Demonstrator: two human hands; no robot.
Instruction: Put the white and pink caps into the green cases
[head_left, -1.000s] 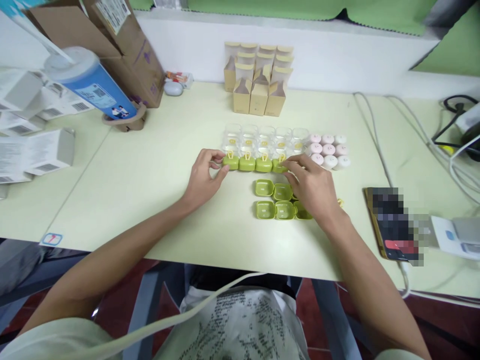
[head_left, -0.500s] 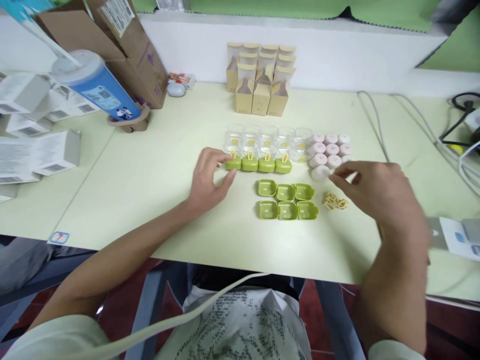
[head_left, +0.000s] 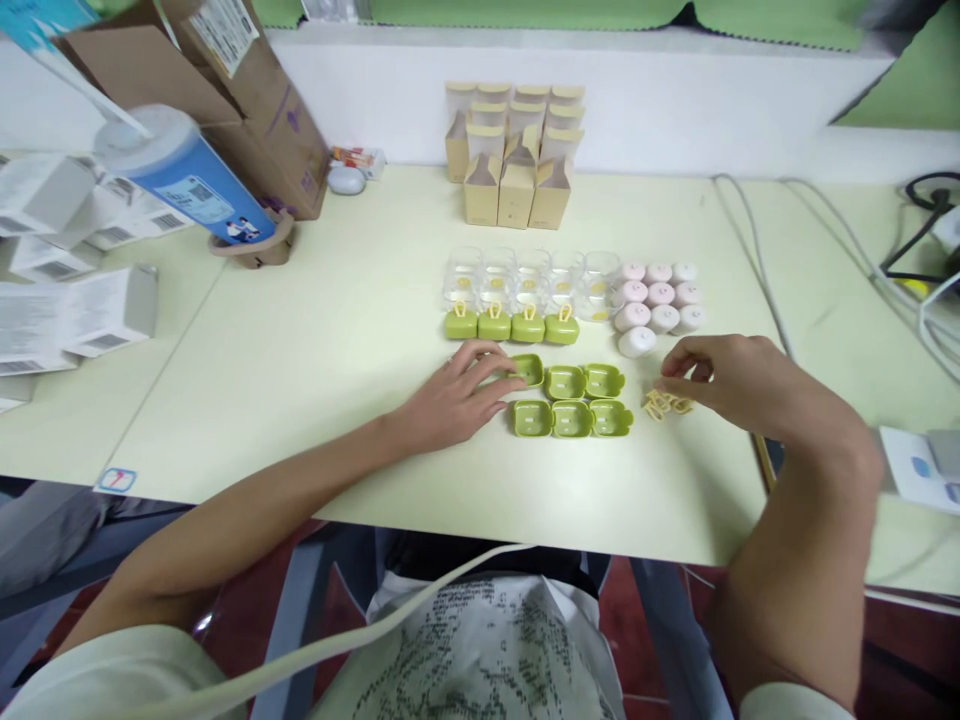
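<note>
the left hand point(head_left: 455, 398), half spread, touched a cup point(head_left: 531, 371), perhaps steadying it; the right, narrowed over loops point(head_left: 660, 405) heaped seemingly for easy reach, held i couldn't tell what.

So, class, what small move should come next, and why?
Probably the right hand should pinch one of the yellow loops: it is at them, the left hand is at an open green cup, and four green caps carry loops.
</note>
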